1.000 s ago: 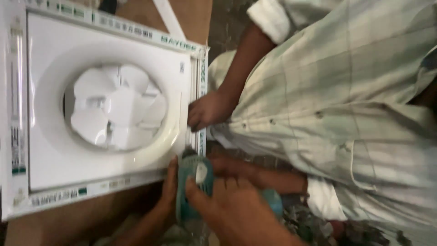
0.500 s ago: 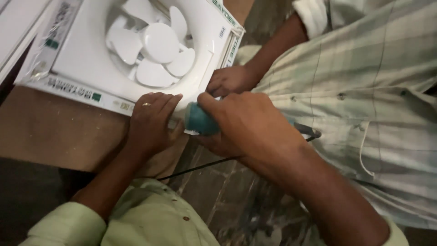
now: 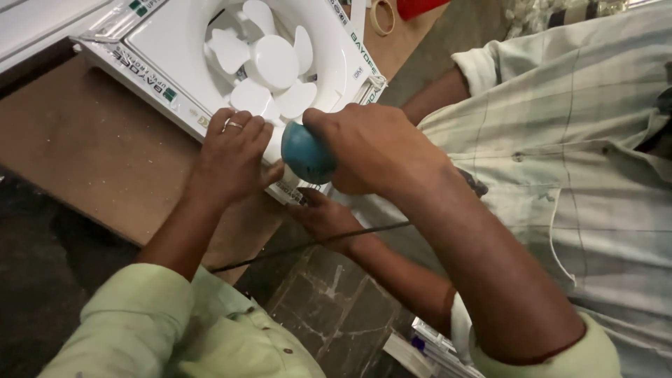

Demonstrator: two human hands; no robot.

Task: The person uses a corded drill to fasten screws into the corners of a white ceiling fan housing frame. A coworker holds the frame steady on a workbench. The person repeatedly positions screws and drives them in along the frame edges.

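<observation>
Your right hand [image 3: 381, 147] is wrapped tight around a teal power tool [image 3: 306, 152], pushing it at the near corner of the white fan [image 3: 269, 63] on the brown worktop [image 3: 98, 154]. Your left hand [image 3: 231, 157] lies flat, fingers together, pressing on the fan's edge. Another person's hand [image 3: 325, 220] holds that corner from below.

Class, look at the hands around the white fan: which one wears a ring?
The left hand, pressed flat on the white fan frame, shows a ring on one finger. The right hand grips the teal tool; the co-worker's hand below shows no ring.
</observation>
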